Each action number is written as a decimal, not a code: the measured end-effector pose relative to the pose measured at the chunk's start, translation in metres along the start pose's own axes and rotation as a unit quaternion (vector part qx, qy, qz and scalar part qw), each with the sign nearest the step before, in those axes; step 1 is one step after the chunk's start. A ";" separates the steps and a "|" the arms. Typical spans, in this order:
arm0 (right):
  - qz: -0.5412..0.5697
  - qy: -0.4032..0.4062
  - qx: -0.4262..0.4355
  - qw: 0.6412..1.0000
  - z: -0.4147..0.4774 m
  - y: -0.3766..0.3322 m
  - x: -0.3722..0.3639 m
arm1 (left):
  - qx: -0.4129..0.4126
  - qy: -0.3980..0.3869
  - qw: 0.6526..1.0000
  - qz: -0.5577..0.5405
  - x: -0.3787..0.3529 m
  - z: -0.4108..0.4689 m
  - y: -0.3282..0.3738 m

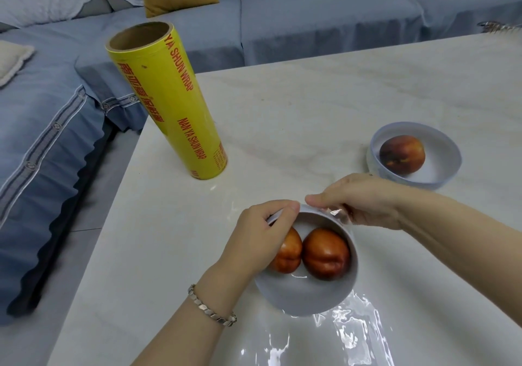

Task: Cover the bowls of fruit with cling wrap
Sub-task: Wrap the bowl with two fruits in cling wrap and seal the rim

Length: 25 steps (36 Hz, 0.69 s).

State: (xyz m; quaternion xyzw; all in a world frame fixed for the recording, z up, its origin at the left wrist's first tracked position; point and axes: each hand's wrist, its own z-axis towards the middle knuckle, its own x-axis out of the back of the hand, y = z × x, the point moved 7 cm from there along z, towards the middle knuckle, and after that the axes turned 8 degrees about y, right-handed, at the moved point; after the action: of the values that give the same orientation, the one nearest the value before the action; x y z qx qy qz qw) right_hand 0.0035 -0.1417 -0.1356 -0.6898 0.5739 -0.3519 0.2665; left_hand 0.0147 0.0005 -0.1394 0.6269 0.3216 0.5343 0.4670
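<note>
Two bowls on the marble table (282, 97), and only the near one is getting wrapped so far. Far left, the yellow cling wrap roll (166, 102) stands on end, untouched. Next over, the left hand (262, 238) pinches film against the far rim of the near bowl (305, 292), which holds two peaches. Meeting it there, the right hand (358, 201) pinches the same edge, fingers closed on the clear film (353, 334) that trails loose toward the camera. Far right, the second bowl (413, 159), one peach inside, looks uncovered. Next up, I'd guess: smooth the film down all round the rim.
</note>
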 end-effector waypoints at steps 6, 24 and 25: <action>0.050 0.153 0.122 0.979 0.006 -0.001 -0.001 | 0.024 0.016 1.000 0.002 0.003 0.003 -0.009; -0.013 0.269 0.222 0.937 0.000 0.012 0.021 | 0.016 0.026 1.000 -0.005 0.004 0.008 -0.014; -0.004 0.279 0.274 0.920 -0.009 0.006 0.024 | 0.014 0.026 1.000 -0.006 0.005 0.008 -0.014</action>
State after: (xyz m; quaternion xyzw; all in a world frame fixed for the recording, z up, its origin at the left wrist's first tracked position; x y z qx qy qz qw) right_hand -0.0047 -0.1661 -0.1302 -0.4658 0.5032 -0.6749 0.2727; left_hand 0.0250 0.0076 -0.1506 0.6172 0.3452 0.5431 0.4526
